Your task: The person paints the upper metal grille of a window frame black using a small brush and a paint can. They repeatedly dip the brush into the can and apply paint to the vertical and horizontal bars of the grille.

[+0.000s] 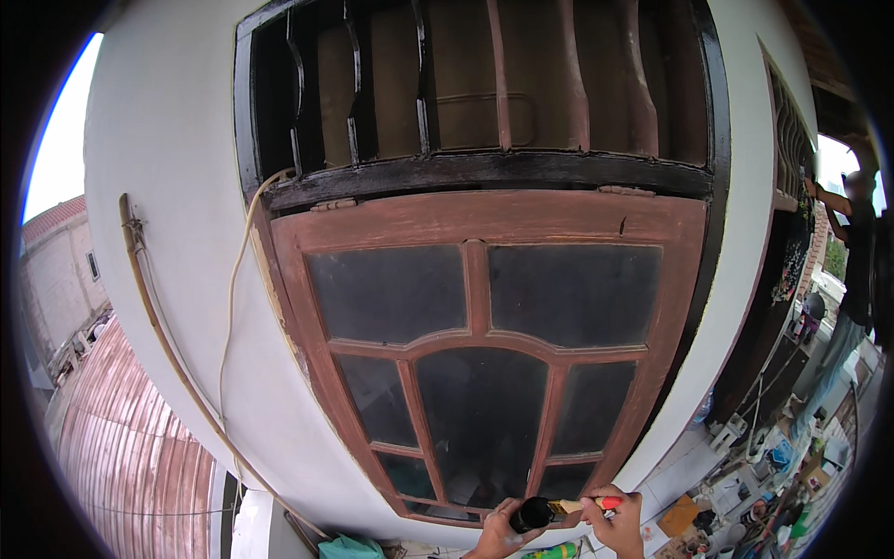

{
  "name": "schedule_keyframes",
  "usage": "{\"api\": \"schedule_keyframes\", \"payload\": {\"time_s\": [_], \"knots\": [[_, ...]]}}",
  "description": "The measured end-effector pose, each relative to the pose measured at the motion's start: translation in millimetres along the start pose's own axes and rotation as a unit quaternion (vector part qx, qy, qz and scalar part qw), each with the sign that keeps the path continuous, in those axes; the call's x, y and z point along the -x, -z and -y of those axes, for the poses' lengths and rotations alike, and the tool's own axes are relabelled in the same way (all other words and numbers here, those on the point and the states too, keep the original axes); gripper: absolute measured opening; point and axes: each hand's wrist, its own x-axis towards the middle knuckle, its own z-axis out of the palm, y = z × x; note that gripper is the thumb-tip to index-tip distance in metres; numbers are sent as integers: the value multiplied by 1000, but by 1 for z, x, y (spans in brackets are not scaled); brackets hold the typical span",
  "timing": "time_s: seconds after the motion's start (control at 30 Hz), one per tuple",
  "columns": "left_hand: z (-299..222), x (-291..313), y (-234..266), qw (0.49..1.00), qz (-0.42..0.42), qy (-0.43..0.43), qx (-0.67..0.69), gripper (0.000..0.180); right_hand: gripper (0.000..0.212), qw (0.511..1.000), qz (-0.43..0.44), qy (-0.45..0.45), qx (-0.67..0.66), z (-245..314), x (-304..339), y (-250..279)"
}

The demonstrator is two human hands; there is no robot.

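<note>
Low in the picture, my left hand (498, 533) is wrapped round a small black-looking cup (534, 515). My right hand (618, 527) grips a paintbrush (571, 506) with a pale ferrule end and red handle tip; its bristles are at the cup's mouth. What the cup contains is too dark to make out. Just beyond both hands hangs a reddish-brown wooden window (475, 279) with dark glass panes. Above it, the crossbar (503, 172) and outer frame are glossy black. The left slats (354, 84) are black too, while the right slats (573, 74) are brown.
A bamboo pole (154, 321) leans on the white wall (177, 140), near a pale hose (230, 326). Left lies a rusty corrugated roof (140, 429). Tools and clutter (745, 494) cover the floor at right, where another person (852, 214) stands. Below are a teal cloth (349, 547) and green package (554, 552).
</note>
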Motion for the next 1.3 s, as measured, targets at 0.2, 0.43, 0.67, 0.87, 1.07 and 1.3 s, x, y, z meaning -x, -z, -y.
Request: {"api": "schedule_keyframes", "payload": {"time_s": [0.2, 0.43, 0.67, 0.87, 1.07, 1.3], "knots": [[-21, -7, 11, 992, -23, 87, 89, 46, 23, 990, 55, 71, 109, 6, -2, 9], [1, -13, 37, 986, -1, 152, 62, 46, 31, 974, -68, 216, 30, 38, -52, 19], [8, 0, 69, 981, -43, 176, 76, 44, 27, 912, -250, 319, -59, 161, -207, 53], [50, 42, 81, 978, -75, 142, 130, 50, 29, 859, -306, 397, -106, 280, -366, 69], [116, 80, 79, 975, -109, 156, 118, 51, 29, 832, -260, 486, 60, 353, -453, 73], [91, 71, 104, 965, -102, 191, 149, 50, 18, 787, -247, 518, 228, 373, -478, 53]]}}
